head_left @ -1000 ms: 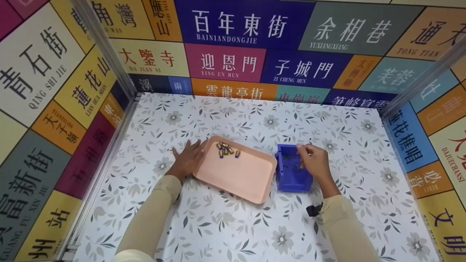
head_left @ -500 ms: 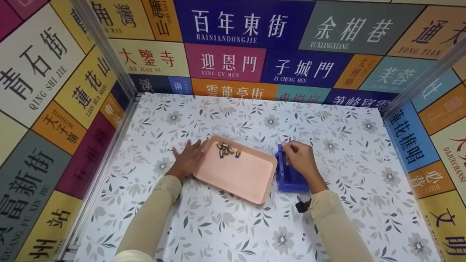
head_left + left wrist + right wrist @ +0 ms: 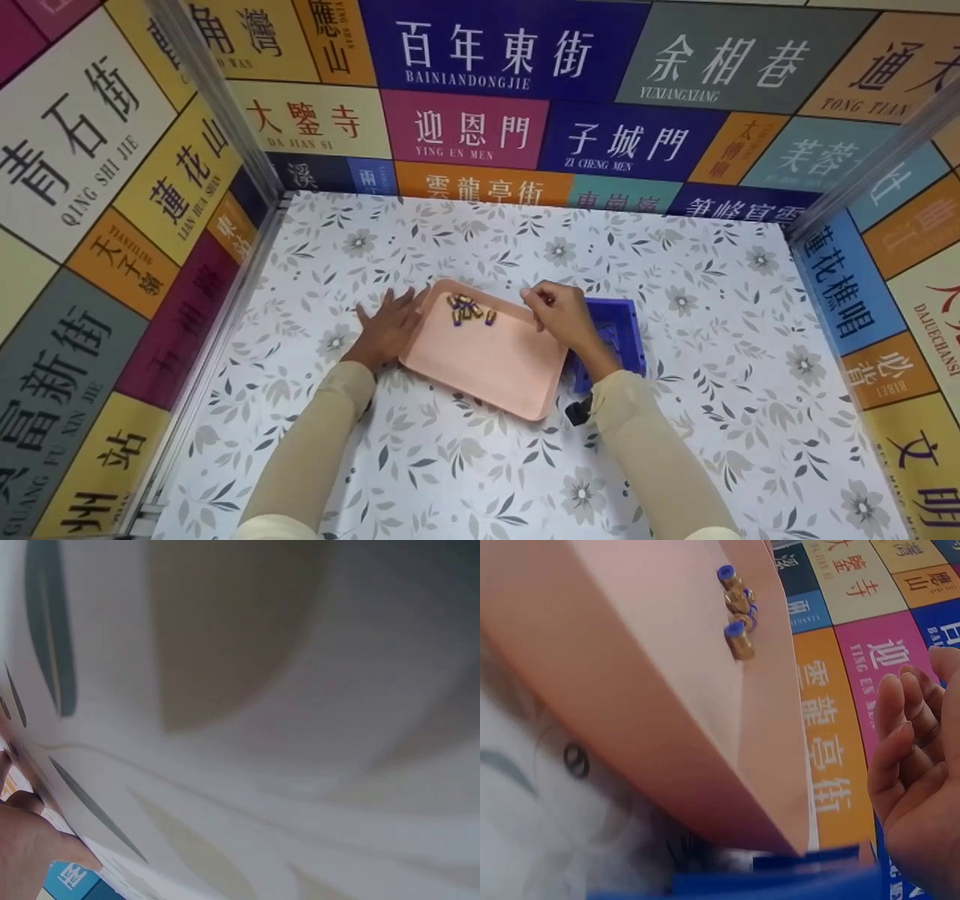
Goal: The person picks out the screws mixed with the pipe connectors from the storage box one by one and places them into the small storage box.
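Note:
My left hand lies with spread fingers against the left edge of the pink tray. Several small brass push-in fittings with blue ends sit at the tray's far left. My right hand is over the tray's far right corner, fingers loosely bent, nothing visible between them. In the right wrist view, that hand shows at the right edge, apart from the fittings. Under the right forearm stands a blue bin, partly hidden, holding thin metal pieces like screws.
The table has a leaf-patterned white cover. Panels with large lettering wall it at the back and both sides. The bin stands close to the tray's right edge. The left wrist view is mostly close-up patterned cover.
My right hand has moved left from over the blue bin to the tray's far right corner, uncovering part of the bin. The left hand, tray and fittings have stayed put.

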Demonstrator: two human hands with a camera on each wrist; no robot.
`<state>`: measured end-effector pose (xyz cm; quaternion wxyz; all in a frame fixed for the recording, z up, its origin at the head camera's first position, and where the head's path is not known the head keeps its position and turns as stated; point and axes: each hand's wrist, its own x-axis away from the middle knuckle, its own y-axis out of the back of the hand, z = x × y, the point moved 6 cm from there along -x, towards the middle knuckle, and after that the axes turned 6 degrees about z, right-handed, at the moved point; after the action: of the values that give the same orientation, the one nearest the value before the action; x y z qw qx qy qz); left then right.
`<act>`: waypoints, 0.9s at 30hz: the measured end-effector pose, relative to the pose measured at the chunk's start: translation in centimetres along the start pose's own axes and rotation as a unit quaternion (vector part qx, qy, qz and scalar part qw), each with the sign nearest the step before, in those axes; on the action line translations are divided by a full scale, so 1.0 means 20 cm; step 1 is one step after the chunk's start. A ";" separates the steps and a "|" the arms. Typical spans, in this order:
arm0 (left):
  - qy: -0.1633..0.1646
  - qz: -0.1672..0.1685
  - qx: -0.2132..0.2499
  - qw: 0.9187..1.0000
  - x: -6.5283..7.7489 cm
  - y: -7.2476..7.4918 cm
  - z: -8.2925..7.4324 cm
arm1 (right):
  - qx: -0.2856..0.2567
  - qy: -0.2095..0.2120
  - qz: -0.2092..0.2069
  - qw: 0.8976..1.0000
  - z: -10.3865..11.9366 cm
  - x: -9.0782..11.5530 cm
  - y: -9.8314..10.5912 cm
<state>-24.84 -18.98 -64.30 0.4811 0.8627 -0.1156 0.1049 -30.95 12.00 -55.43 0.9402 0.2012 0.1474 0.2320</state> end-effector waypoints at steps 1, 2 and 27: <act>0.001 0.002 0.001 1.000 0.00 0.00 0.00 | 0.001 -0.002 0.004 1.000 0.00 -0.01 -0.02; 0.003 0.003 0.002 1.000 0.00 0.00 0.00 | 0.003 -0.004 0.007 1.000 0.00 -0.03 -0.04; 0.002 -0.002 -0.003 1.000 0.00 0.00 0.01 | 0.059 0.010 0.114 0.992 0.03 -0.25 -0.39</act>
<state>-24.78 -19.19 -64.34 0.4837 0.8615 -0.1130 0.1055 -32.07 3.05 -57.36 0.8925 0.2693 0.1461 0.3311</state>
